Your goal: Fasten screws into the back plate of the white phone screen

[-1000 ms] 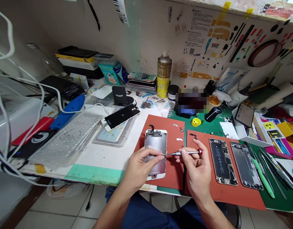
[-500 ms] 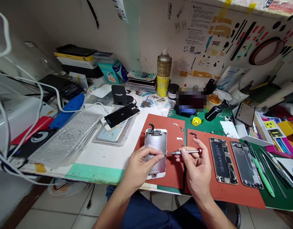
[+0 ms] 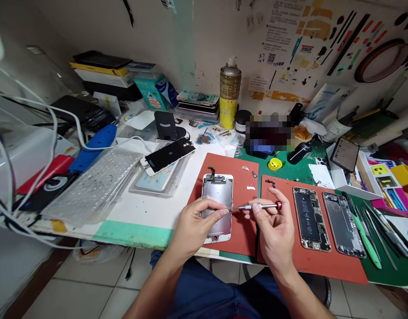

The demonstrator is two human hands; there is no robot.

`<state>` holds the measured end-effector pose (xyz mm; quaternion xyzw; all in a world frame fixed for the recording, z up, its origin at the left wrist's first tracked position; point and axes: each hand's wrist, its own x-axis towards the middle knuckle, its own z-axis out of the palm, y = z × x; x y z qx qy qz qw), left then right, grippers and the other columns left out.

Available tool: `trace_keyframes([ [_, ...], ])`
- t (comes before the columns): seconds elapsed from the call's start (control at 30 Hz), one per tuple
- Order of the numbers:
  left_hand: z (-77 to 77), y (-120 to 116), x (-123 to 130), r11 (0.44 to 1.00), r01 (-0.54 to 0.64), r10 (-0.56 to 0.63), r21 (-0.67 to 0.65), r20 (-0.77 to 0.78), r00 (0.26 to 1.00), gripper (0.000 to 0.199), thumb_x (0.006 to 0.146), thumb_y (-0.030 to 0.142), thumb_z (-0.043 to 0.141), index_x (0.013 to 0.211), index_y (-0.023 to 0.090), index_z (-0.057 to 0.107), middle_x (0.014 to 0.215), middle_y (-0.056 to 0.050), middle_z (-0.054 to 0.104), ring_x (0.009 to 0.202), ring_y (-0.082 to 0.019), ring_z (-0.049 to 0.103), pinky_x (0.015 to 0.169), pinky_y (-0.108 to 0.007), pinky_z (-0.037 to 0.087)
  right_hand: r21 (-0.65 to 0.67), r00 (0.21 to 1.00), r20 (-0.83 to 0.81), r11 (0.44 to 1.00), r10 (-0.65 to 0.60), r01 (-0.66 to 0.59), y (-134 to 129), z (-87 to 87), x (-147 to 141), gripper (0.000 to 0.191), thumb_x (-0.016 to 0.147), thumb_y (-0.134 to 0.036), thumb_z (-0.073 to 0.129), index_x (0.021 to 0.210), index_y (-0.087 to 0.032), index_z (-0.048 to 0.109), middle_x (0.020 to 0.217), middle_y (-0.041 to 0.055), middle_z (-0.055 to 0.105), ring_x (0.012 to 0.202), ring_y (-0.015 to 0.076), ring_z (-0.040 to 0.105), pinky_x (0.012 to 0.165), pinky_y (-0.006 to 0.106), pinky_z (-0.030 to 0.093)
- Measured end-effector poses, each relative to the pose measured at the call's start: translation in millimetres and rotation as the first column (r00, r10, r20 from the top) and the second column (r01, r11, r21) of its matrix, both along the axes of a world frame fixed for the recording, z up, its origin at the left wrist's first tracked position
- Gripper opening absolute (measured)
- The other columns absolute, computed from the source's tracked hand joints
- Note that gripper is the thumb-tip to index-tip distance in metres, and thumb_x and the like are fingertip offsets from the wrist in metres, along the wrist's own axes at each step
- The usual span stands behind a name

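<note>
My right hand (image 3: 275, 237) holds a slim silver screwdriver (image 3: 249, 207) with a red end cap, level, its tip pointing left. My left hand (image 3: 195, 226) pinches thumb and forefinger together right at that tip. Whatever sits in the pinch is too small to make out. Beneath the left fingers lies a white-framed phone screen (image 3: 220, 190), metal back up, a dark flex cable at its top. To the right of my right hand are an opened phone body with its battery (image 3: 307, 217) and a second phone shell (image 3: 343, 226).
Red mats (image 3: 247, 230) lie under the work, bearing small metal parts. Tweezers and a green pry tool (image 3: 366, 243) are at the right. A spray can (image 3: 229, 93) and a yellow cap (image 3: 275, 164) stand behind. Another screen (image 3: 167, 155) and bubble wrap (image 3: 94, 186) lie left.
The camera view has shifted slightly, so the bench sits a little higher in the picture. Both hands keep nearly the same pose, still meeting at the screwdriver tip.
</note>
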<state>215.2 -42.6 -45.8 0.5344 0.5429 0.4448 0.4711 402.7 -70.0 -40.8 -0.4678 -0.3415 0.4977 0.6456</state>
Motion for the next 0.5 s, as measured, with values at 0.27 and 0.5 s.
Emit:
trace_keyframes([
  [0.27, 0.3, -0.1, 0.7, 1.0, -0.002, 0.002, -0.01, 0.027, 1.0, 0.021, 0.081, 0.044, 0.087, 0.083, 0.024, 0.084, 0.09, -0.007, 0.083, 0.088, -0.024, 0.077, 0.08, -0.033, 0.063, -0.012, 1.0, 0.008, 1.0, -0.007, 0.007, 1.1, 0.4, 0.2, 0.053, 0.096, -0.037, 0.081, 0.139, -0.027, 0.051, 0.1, 0.0038, 0.079, 0.081, 0.0204, 0.08, 0.078, 0.039, 0.07],
  [0.5, -1.1, 0.4, 0.7, 1.0, 0.009, -0.009, 0.004, 0.011, 1.0, 0.02, 0.082, 0.044, 0.086, 0.086, 0.025, 0.085, 0.091, -0.007, 0.083, 0.089, -0.024, 0.077, 0.084, -0.034, 0.063, -0.021, 1.0, 0.008, 1.0, -0.009, 0.009, 0.8, -1.0, -0.1, 0.055, 0.095, -0.038, 0.081, 0.14, -0.028, 0.05, 0.101, 0.0037, 0.079, 0.082, 0.0209, 0.08, 0.08, 0.04, 0.069],
])
